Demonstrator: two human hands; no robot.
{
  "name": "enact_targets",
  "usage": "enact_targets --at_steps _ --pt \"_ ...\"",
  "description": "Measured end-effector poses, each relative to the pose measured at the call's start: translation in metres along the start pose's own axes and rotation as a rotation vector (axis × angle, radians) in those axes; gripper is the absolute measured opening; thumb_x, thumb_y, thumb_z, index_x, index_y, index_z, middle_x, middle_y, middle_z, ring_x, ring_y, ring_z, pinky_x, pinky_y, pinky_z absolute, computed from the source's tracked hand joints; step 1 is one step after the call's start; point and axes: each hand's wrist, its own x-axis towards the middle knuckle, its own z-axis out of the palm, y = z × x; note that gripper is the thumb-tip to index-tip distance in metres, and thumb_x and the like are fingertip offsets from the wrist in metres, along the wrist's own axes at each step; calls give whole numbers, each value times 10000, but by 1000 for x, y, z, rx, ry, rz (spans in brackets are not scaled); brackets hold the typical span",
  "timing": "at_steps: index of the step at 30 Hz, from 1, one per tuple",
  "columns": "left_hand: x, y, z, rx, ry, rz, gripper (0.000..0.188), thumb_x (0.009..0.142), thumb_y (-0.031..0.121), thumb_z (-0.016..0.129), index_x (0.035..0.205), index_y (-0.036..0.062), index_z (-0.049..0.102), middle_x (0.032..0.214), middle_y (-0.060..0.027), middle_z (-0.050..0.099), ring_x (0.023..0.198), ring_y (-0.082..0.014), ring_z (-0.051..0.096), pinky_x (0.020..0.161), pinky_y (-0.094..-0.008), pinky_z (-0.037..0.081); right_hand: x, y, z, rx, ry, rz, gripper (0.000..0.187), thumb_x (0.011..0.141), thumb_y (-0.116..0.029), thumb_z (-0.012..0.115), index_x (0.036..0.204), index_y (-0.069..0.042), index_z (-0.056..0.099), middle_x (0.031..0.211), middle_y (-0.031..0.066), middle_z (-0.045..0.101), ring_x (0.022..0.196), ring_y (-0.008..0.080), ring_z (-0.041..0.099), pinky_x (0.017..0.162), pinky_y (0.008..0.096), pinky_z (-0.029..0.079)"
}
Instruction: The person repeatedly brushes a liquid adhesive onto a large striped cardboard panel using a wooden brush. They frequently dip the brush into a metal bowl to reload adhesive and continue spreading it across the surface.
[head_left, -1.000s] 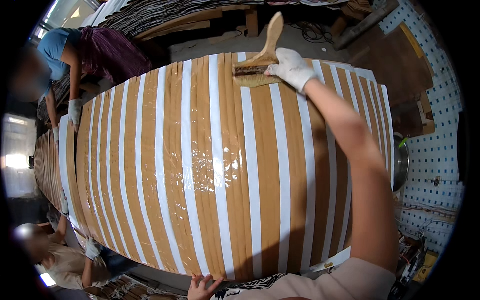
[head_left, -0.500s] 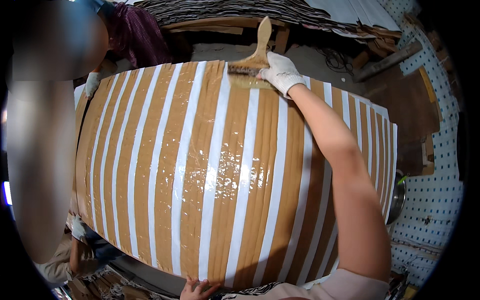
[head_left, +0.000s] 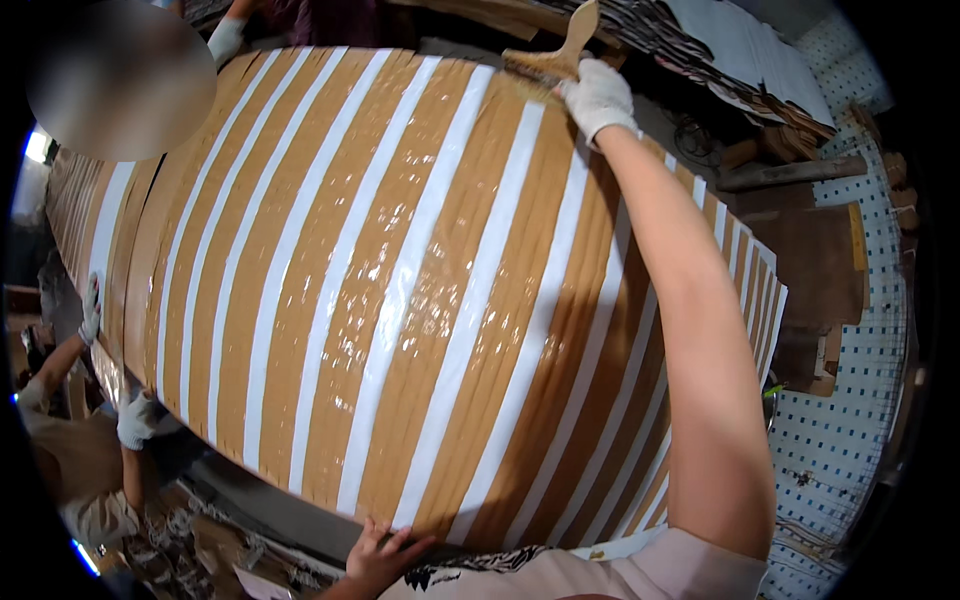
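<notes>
A broad sheet of brown strips alternating with white stripes (head_left: 380,370) lies before me, its middle shiny as if wet. My right hand (head_left: 603,97), in a whitish knit glove, is closed around a wide flat brush (head_left: 572,52) with a pale wooden handle. The brush's bristles meet the sheet at its far edge, and the handle points up and away. Bare, my left hand (head_left: 385,555) rests at the near edge of the sheet with its fingers apart, holding nothing.
At the left, a co-worker's gloved hands (head_left: 137,420) touch the sheet's end, where another striped sheet (head_left: 75,205) adjoins. Another person's gloved hand (head_left: 228,38) is at the far left edge. Stacked sheets (head_left: 745,60) lie beyond; a perforated white surface (head_left: 830,450) is at right.
The view has turned, so the sheet appears tilted. My right hand has brought the brush closer to the far edge. The left co-worker's hands show more fully; my left hand stays at the near edge.
</notes>
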Motion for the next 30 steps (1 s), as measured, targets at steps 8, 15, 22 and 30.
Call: enact_targets --at_steps 8,15,22,30 --pt "-7 -2 -6 -841 130 -329 544 740 169 656 1257 338 655 1223 -67 560 1020 -324 582 991 -595 467 -188 -58 -29 232 -35 -266 178 833 -250 630 915 -93 627 903 142 632 898 329 609 775 427 488" --pt "-15 5 -10 -901 43 -300 688 716 164 663 1371 338 546 1327 -90 507 1237 -386 445 1119 -632 302 -403 -132 -122 205 -385 -654 113 795 -179 664 906 -159 648 824 33 619 779 210 632 677 328 522" --pt "-16 6 -13 -840 53 -260 846 696 133 689 1466 348 411 1389 -99 467 1312 -395 374 1166 -620 222 -370 -99 -94 193 -154 -90 244 867 -262 599 1049 -128 692 906 148 689 864 348 653 772 433 525" --pt "-46 25 -15 -966 222 -259 776 732 72 654 1464 158 410 1458 -105 439 1381 -391 354 1155 -480 323 -548 -164 -136 285 -414 -326 256 875 -138 546 1107 -176 645 1047 90 651 992 292 632 838 392 527"
